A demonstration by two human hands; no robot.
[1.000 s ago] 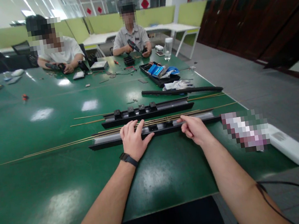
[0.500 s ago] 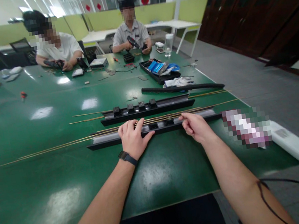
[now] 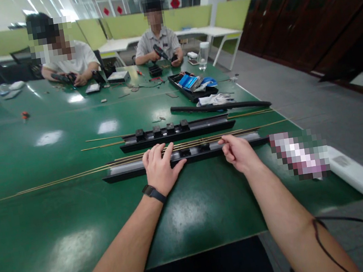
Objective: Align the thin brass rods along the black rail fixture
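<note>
A long black rail [image 3: 125, 170] with a grey channel lies across the green table [image 3: 60, 217] in front of me. Thin brass rods [image 3: 55, 181] run along and beyond it to the left. My left hand [image 3: 161, 168] lies flat on the rail's middle, fingers stretched over the rods. My right hand [image 3: 238, 152] pinches the rail's near edge further right, fingers curled. A second black rail [image 3: 201, 128] carrying several black blocks lies just behind, with brass rods sticking out at both ends.
A black bar [image 3: 221, 107], white gloves [image 3: 215, 99] and a black tray [image 3: 191, 91] of blue parts lie behind the rails. A white device [image 3: 358, 175] with a cable sits at the right table edge. Two people work at the far side, holding tools.
Both hands and the near rail have shifted slightly to the left along the table; the grips look the same.
</note>
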